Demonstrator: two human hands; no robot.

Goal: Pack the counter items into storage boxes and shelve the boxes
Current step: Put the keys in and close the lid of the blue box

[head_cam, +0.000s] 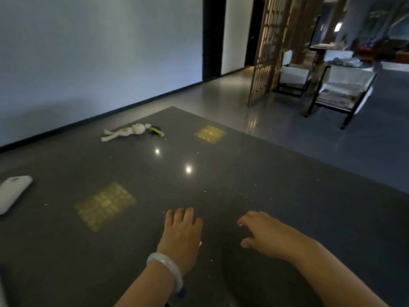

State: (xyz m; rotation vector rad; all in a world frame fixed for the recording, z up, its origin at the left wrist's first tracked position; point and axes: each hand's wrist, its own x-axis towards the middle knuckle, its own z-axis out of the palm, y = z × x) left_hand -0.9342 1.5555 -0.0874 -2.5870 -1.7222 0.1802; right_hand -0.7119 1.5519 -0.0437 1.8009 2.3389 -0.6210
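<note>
A dark polished counter (221,185) fills the lower view. A small white plush rabbit (125,132) lies flat near its far left side, with a green and black item (156,130) touching its head end. A white oblong device (13,192) lies at the left edge. My left hand (182,234), with a pale bangle on the wrist, hovers palm down over the near counter with loosely bent fingers and holds nothing. My right hand (263,234) is beside it, fingers spread and pointing left, also holding nothing.
Two yellow grid-patterned light patches (105,204) (210,133) lie on the counter. Beyond its far right edge is open floor, a wooden lattice screen (269,52) and two white-cushioned chairs (340,89). A pale wall runs along the left.
</note>
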